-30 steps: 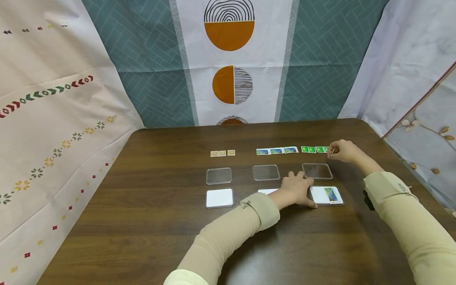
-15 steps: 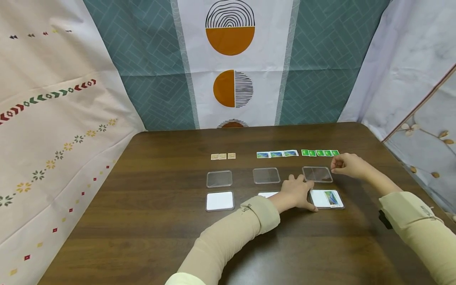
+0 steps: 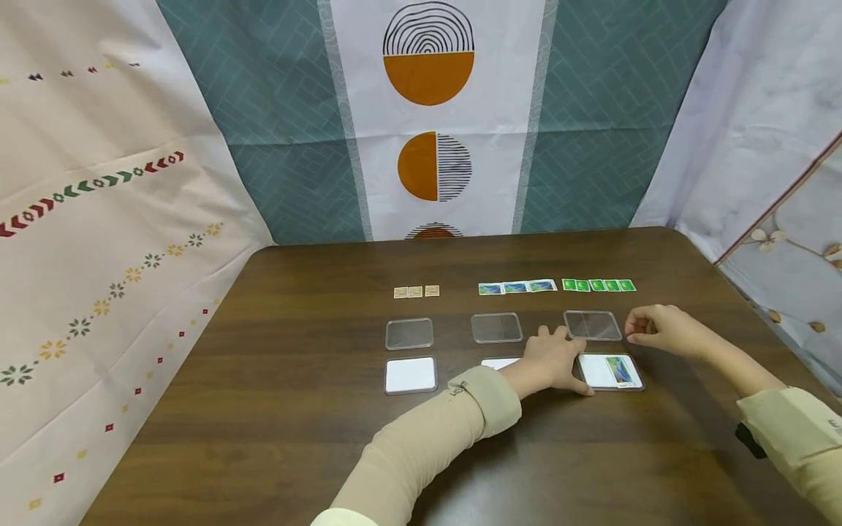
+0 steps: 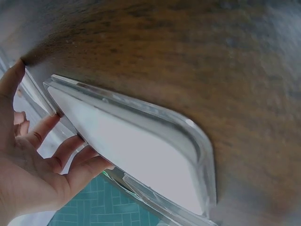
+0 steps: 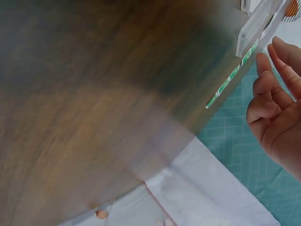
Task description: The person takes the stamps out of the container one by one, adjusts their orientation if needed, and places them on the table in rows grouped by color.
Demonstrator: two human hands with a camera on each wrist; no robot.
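My left hand [image 3: 551, 359] is spread at the left end of the right-hand clear case [image 3: 595, 372], its thumb and index finger close around the case's corners; firm contact cannot be told. A white card lies in that case with a blue-green stamp [image 3: 620, 371] on its right part. Just right of a clear lid [image 3: 592, 326], my right hand [image 3: 667, 330] hovers with loosely bent fingers. In the right wrist view nothing shows between its fingertips. Behind the lid lies a row of green stamps [image 3: 598, 285]. The left wrist view shows a white-filled case [image 4: 127, 136] beside the left hand.
Tan stamps [image 3: 416, 291] and blue landscape stamps [image 3: 517, 287] lie along the back of the brown table [image 3: 263, 409]. Two more clear lids [image 3: 409, 334] stand in the middle row. A case with a blank white card [image 3: 411, 375] is at front left; the left arm partly hides another.
My right hand has left the right end of the green stamp row and come toward me, uncovering the last stamp. The left hand has stayed in place by the case.
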